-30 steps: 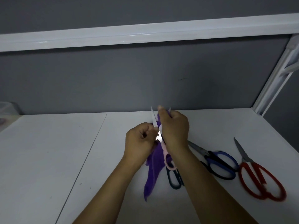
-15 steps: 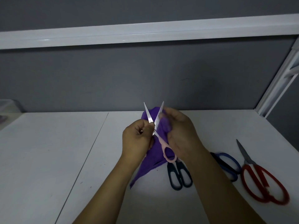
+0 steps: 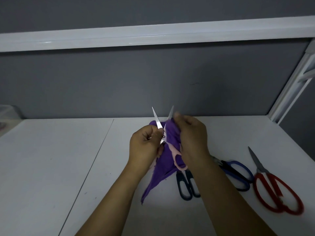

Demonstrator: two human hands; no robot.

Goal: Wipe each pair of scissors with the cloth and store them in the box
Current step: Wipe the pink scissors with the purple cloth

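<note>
Pink scissors (image 3: 172, 149) are up in the air over the mid-back part of the tabletop (image 3: 51, 159). Blades are open in a V w/ tips pointing up & away, and one pink handle loop hangs toward the person.

At the far left edge sits a clear box (image 3: 8, 113), blurred & only partly in view. Next is the left hand (image 3: 144, 145), fingers curled tight & clamped on the pink scissors by the base of the left blade. The purple cloth (image 3: 163, 169) sits behind the scissors btw both hands, its tail hanging to a point toward the front edge. Can't tell if the tip touches the tabletop. The right hand (image 3: 192, 138) pinches the bunched cloth w/ thumb & fingers round the right blade, near its tip.

Under the right forearm lie black scissors (image 3: 185, 186), flat, handles toward the front edge, blades hidden. Blue scissors (image 3: 238, 174) lie further right, mostly handles showing. Red scissors (image 3: 276, 193) lie just beside them, nearest the right edge, blades closed & tip pointing back.
</note>
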